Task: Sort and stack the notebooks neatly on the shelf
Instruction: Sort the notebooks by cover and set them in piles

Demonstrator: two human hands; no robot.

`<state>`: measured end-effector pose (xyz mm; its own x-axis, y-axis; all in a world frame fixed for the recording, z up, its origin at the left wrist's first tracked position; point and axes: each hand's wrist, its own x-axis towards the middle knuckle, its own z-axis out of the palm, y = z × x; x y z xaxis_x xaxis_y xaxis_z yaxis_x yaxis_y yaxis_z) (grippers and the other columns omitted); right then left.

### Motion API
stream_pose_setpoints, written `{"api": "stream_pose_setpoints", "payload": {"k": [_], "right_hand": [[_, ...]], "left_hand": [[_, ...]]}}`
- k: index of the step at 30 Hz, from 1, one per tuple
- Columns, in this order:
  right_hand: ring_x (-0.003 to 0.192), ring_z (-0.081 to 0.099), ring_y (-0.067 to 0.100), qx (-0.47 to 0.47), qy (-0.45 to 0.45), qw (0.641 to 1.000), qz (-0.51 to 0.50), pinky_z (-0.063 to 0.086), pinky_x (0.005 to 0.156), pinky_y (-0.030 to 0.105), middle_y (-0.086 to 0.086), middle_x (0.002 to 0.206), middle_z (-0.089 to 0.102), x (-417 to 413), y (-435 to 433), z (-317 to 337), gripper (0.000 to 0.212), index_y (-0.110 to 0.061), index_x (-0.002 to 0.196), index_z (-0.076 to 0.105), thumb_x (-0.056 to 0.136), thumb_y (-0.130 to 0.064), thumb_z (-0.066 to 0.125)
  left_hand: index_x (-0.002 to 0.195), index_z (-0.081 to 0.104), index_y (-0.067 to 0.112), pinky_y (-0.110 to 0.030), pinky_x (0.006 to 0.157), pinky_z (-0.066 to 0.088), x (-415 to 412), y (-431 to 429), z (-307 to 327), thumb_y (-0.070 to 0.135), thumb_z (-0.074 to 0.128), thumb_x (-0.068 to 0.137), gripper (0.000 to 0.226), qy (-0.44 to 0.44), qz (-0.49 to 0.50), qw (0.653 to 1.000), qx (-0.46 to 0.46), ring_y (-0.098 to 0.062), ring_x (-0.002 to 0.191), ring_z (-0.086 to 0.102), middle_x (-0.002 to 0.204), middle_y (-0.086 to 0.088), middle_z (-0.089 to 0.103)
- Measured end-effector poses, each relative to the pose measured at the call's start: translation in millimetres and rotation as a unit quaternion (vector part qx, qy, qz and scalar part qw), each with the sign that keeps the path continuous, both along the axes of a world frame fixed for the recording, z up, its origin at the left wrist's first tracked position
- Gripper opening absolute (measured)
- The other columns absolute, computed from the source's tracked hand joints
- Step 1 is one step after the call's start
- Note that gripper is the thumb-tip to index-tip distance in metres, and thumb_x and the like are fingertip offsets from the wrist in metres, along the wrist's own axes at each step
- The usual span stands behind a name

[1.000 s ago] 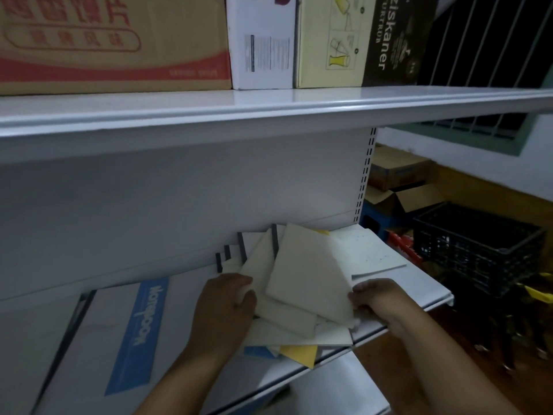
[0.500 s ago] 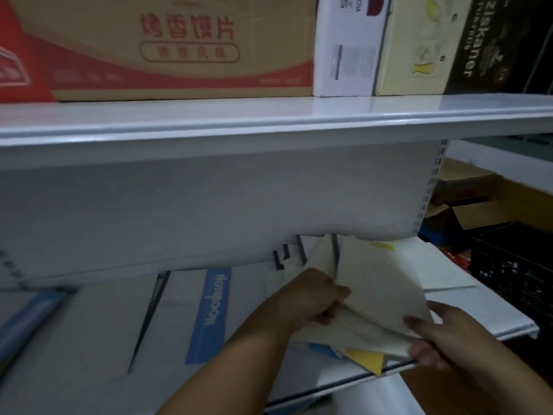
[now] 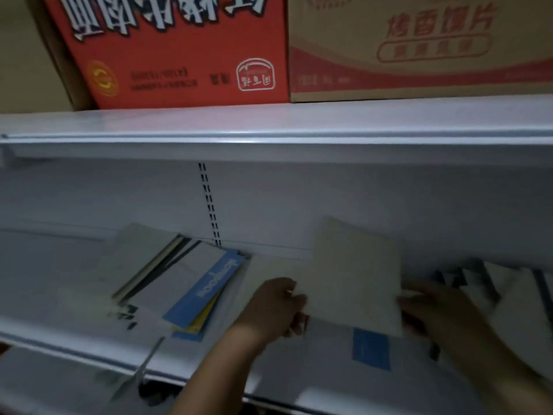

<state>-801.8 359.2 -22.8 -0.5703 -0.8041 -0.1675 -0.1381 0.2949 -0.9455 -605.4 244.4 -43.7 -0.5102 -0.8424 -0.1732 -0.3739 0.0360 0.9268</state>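
Note:
A pale cream notebook [image 3: 356, 277] is held tilted up above the white shelf [image 3: 89, 333]. My left hand [image 3: 276, 307] grips its left edge and my right hand [image 3: 431, 307] grips its right edge. Under it lies a white notebook with a blue label [image 3: 371, 348]. To the left, a fanned pile of notebooks [image 3: 167, 274] has a white one with a blue "Notebook" strip [image 3: 206, 289] on top and yellow and blue covers below. More white notebooks with dark spines [image 3: 508, 292] lie at the right, blurred.
An upper white shelf [image 3: 269, 127] overhangs close above, carrying a red carton [image 3: 179, 49] and a brown carton [image 3: 419, 46]. A slotted upright [image 3: 209, 205] runs down the back panel. The lower shelf's front lip [image 3: 74, 351] runs across the bottom left.
The view has swung left along the shelf. Both hands have lifted the cream notebook off the right-hand heap and carried it leftward; the blue-strip pile now lies to the left of my hands.

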Motion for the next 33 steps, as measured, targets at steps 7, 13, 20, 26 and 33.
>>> {"api": "stream_pose_setpoints", "payload": {"k": [7,13,20,26,33], "right_hand": [[0.067,0.066,0.025,0.036,0.08,0.989,0.119,0.056,0.061,0.032,0.002,0.067,0.065,67.8,-94.5,-57.7,0.024,-0.015,0.079,0.072,0.082,0.002,0.056],[0.076,0.056,0.007,0.04,0.261,0.959,0.102,0.042,0.07,0.02,-0.003,0.09,0.061,59.5,-71.3,-62.4,0.012,-0.027,0.09,0.065,0.089,-0.025,0.053],[0.109,0.051,0.016,0.013,0.312,0.936,-0.161,0.044,0.092,0.027,-0.001,0.115,0.055,-47.6,34.9,-54.0,0.021,-0.023,0.105,0.061,0.087,-0.033,0.056],[0.118,0.048,0.027,0.148,0.278,0.88,-0.357,0.042,0.096,0.032,0.008,0.126,0.053,-140.5,134.3,-65.0,0.043,-0.016,0.12,0.057,0.084,-0.04,0.058],[0.102,0.058,0.03,0.26,0.24,0.885,-0.303,0.049,0.077,0.033,0.009,0.106,0.061,-170.4,166.9,-63.0,0.065,-0.015,0.109,0.054,0.064,-0.062,0.063]], "left_hand": [[0.11,0.045,0.015,-0.035,0.07,0.055,72.9,-38.0,-33.6,0.024,0.051,0.09,0.023,-0.214,0.127,0.968,-0.02,-0.025,0.074,0.064,0.092,-0.011,0.065],[0.132,0.043,0.021,-0.03,0.096,0.043,68.9,-50.2,-24.4,0.046,0.06,0.081,0.059,-0.399,0.089,0.903,-0.135,-0.023,0.118,0.054,0.133,-0.004,0.055],[0.089,0.055,0.037,-0.02,0.057,0.04,-82.2,12.3,2.7,0.034,0.065,0.081,0.013,-0.179,-0.114,0.958,-0.195,-0.007,0.059,0.057,0.059,0.005,0.058],[0.114,0.061,0.021,-0.007,0.059,0.044,-210.2,88.9,-6.0,0.024,0.058,0.088,0.027,-0.031,-0.261,0.948,-0.18,-0.003,0.078,0.059,0.089,0.01,0.062],[0.102,0.058,0.026,-0.024,0.078,0.052,-279.8,141.5,-13.0,0.017,0.058,0.083,0.02,-0.014,-0.305,0.948,-0.087,-0.014,0.09,0.061,0.101,0.002,0.066]]}}
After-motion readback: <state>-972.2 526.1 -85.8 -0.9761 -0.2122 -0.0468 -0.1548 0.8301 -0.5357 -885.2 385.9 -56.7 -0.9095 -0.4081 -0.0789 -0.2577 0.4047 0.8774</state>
